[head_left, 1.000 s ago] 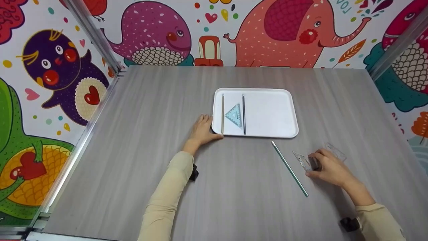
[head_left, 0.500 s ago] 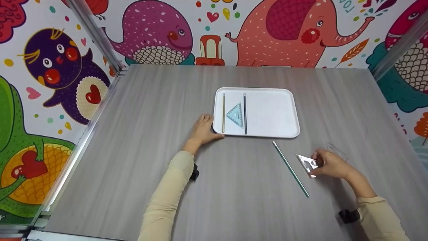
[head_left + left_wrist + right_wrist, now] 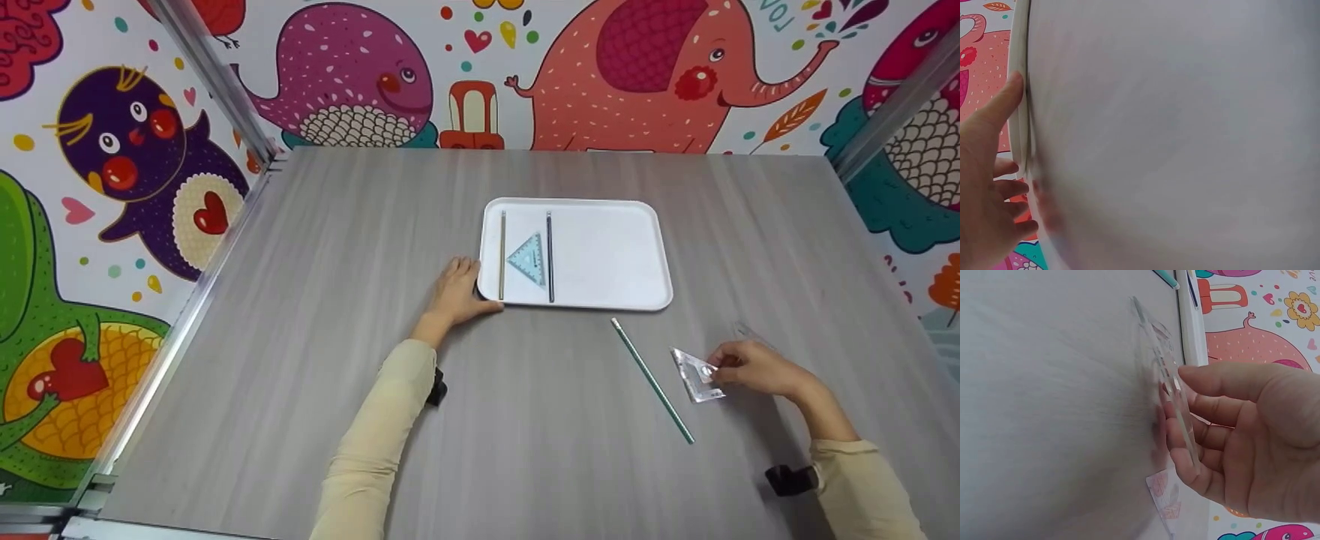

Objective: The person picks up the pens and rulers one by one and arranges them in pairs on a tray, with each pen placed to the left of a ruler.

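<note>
My left hand (image 3: pixel 452 294) holds the near-left corner of a white tray (image 3: pixel 611 255), thumb along the front edge and fingers at the left side. In the left wrist view, the thumb presses the tray's rim (image 3: pixel 1018 121). To the right, my right hand (image 3: pixel 761 369) pinches a clear set square (image 3: pixel 691 384) between thumb and fingers. The right wrist view shows this set square tilted on edge, close over the table. Beyond that hand lies another clear plastic triangle (image 3: pixel 1163 498), partly hidden. A green pencil (image 3: pixel 652 381) lies slantwise left of the held set square.
On the tray's left half lie a gold-coloured pencil (image 3: pixel 502 255), a light-blue set square (image 3: pixel 529 259) and a dark pencil (image 3: pixel 550 256), the pencils roughly parallel. The grey table (image 3: pixel 337 225) meets printed walls at the back and sides, with metal posts at the corners.
My right hand has lifted and turned the clear set square, shifting it slightly right and towards me. The left hand stays at the tray corner.
</note>
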Demonstrator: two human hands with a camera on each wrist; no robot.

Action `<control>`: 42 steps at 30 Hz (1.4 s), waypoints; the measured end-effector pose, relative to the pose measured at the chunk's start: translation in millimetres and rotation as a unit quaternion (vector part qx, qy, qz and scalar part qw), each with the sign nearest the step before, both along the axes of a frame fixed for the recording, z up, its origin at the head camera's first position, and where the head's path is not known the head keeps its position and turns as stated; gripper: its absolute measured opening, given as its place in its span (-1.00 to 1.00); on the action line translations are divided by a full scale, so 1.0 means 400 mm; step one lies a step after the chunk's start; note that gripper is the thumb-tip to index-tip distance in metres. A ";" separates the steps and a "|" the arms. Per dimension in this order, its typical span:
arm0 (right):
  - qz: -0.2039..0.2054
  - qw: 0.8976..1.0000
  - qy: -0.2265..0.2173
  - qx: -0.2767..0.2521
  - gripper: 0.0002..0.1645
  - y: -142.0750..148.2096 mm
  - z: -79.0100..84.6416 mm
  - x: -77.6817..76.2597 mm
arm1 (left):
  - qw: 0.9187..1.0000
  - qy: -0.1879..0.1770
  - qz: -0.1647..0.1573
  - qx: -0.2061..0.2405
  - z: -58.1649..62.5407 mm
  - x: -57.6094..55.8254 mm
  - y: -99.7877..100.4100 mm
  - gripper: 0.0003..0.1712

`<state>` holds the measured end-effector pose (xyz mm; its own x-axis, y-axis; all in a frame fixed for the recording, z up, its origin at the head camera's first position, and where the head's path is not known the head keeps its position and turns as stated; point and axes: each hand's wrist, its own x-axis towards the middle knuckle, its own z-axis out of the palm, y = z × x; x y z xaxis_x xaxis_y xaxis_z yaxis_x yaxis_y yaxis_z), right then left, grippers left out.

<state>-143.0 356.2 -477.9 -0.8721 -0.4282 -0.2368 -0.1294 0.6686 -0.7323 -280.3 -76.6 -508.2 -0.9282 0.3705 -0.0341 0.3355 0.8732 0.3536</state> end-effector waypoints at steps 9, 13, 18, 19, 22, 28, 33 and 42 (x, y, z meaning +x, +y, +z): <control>-0.022 0.995 -0.087 -0.034 -0.84 0.008 0.020 0.002 | 1.000 0.004 0.000 0.003 0.001 0.000 0.001 0.07; -0.029 0.991 -0.118 -0.048 -0.79 0.007 0.031 0.002 | 1.000 0.007 -0.003 -0.002 0.002 0.001 0.000 0.07; -0.040 0.991 -0.117 -0.054 -0.76 0.001 0.046 -0.002 | 1.000 0.002 -0.003 0.000 0.001 0.002 0.000 0.07; -0.042 0.991 -0.113 -0.053 -0.76 -0.002 0.048 -0.003 | 1.000 0.000 -0.002 0.001 0.001 0.002 0.000 0.07; -0.045 0.993 -0.095 -0.052 -0.76 -0.007 0.054 -0.009 | 1.000 -0.002 -0.001 0.002 0.003 0.003 0.000 0.07; -0.061 0.993 -0.079 -0.066 -0.74 -0.024 0.061 -0.030 | 1.000 0.011 -0.007 -0.004 0.006 0.002 0.001 0.07; -0.080 0.991 -0.069 -0.081 -0.72 -0.041 0.069 -0.050 | 1.000 0.005 -0.005 0.001 0.005 0.003 -0.001 0.07; -0.109 0.986 -0.067 -0.107 -0.65 -0.073 0.075 -0.082 | 1.000 0.004 -0.003 0.001 0.003 0.004 -0.001 0.07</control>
<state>-176.0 327.2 -447.8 -0.9156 -0.2872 -0.2814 0.1083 0.4978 -0.8605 -278.7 -76.9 -507.0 -0.9261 0.3763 -0.0268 0.3435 0.8703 0.3529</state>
